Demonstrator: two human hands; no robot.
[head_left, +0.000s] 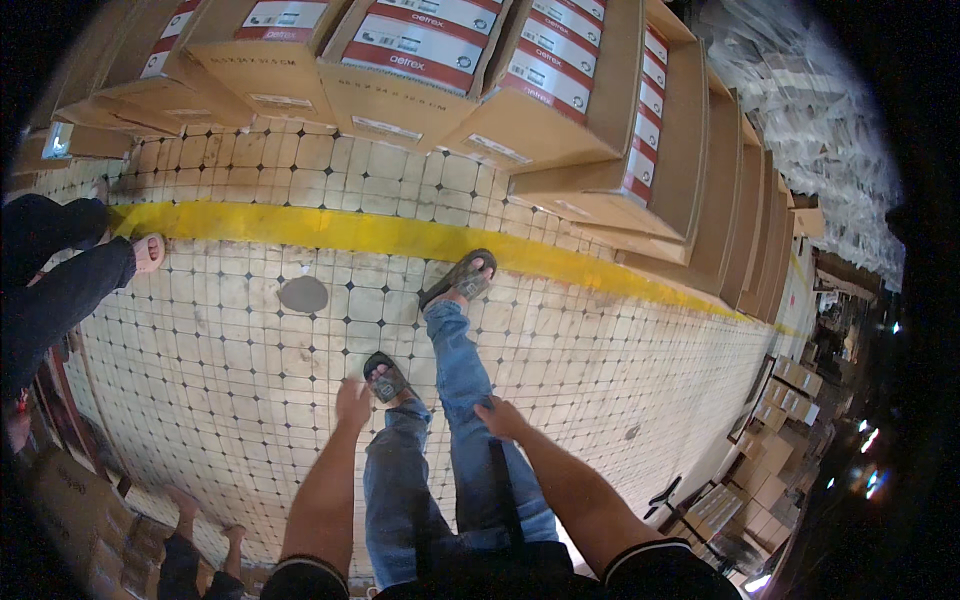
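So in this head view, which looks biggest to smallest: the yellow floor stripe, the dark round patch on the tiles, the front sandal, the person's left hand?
1. Yellow floor stripe, by far the longest.
2. Front sandal.
3. Dark round patch and left hand look about alike; the hand is nearer the camera, so I won't rank them.

Person stands mid-stride on a floor of small pale tiles [230, 330], seen from above. Left hand [351, 404] hangs free, fingers loosely curled, holding nothing, just beside the left sandal [388, 379]. Right hand [498, 417] rests against the right thigh of the blue jeans [462, 400], also empty. Right sandal [460, 278] is farther out, its toe at a yellow floor stripe [330, 232]. Beyond the stripe, stacked cardboard boxes [560, 90] with red-and-white labels run along the far side and off to the right. At left, another person's dark trouser leg and sandalled foot [148, 252]. A dark round patch [303, 294] marks the tiles.
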